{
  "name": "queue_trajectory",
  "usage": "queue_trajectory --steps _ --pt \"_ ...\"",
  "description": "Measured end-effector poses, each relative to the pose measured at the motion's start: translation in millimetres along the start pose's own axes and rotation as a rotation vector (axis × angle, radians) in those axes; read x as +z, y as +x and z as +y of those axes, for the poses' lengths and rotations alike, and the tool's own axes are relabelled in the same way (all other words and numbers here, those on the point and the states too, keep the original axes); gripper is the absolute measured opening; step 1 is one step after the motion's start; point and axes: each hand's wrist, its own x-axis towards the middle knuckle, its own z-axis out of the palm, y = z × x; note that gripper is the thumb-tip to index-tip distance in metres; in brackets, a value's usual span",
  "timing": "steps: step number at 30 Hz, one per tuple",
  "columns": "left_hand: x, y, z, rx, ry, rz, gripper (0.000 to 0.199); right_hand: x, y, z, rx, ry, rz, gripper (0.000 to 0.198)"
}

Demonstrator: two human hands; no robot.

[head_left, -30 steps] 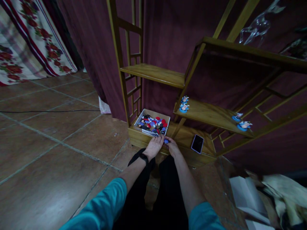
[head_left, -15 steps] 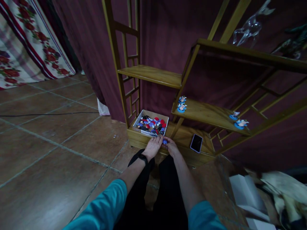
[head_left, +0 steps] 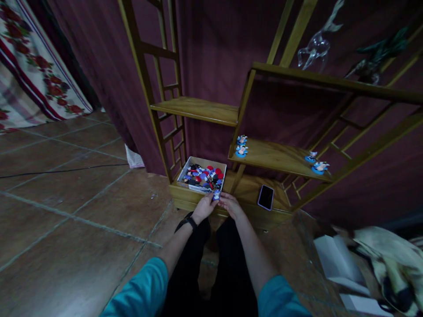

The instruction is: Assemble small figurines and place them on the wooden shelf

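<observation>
A small purple-and-white figurine (head_left: pixel 216 194) stands upright between my hands, just in front of the box. My left hand (head_left: pixel 204 208) grips it from the left, a dark band around that wrist. From the right, the fingers of my right hand (head_left: pixel 231 204) close on its lower part. Right behind the hands is an open cardboard box (head_left: pixel 192 186) full of small red, purple, black and white figurines. It rests on the low base of a wooden shelf unit.
A phone (head_left: pixel 265 197) lies on the base to the right. Pairs of blue-based figurines stand at both ends of the middle shelf (head_left: pixel 277 158). Higher up is a clear glass animal (head_left: pixel 315 48). White boxes (head_left: pixel 340 259) and cloth lie on the floor at right.
The figurine, mostly covered by my fingers before, now shows upright between them. My hands have shifted slightly left in the picture, and the whole view has moved a little.
</observation>
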Motion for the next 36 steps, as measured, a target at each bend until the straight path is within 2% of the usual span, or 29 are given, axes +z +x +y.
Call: queue_trajectory --steps 3,7,13,19,26,32,36 --pt "0.9 3.4 -4.1 -0.080 -0.197 0.008 0.028 0.3 -0.7 -0.6 0.010 0.015 -0.013 0.033" --pt "-0.8 6.1 -4.4 -0.158 -0.450 -0.030 0.035 1.4 -1.1 -0.3 -0.001 0.019 -0.037 0.035" --pt "-7.0 8.5 -1.3 -0.218 -0.665 -0.099 0.041 9.1 -5.7 -1.6 -0.040 -0.038 -0.044 0.037" --pt "-5.8 9.1 -5.8 -0.251 -0.692 -0.059 0.053 17.5 -14.4 -8.1 -0.144 -0.177 0.043 0.032" --pt "4.7 12.8 -11.7 -0.256 -0.760 -0.098 0.065 17.6 -15.2 -0.3 -0.356 -0.235 0.082 0.029" --pt "-0.1 8.5 5.6 -0.243 -0.849 -0.124 0.065 14.6 -22.7 -1.0 -0.422 -0.309 0.137 0.026" --pt "-13.1 3.2 19.0 -0.238 -0.826 -0.152 0.068 0.1 -47.5 -23.5 -0.459 -0.365 0.189 0.024"
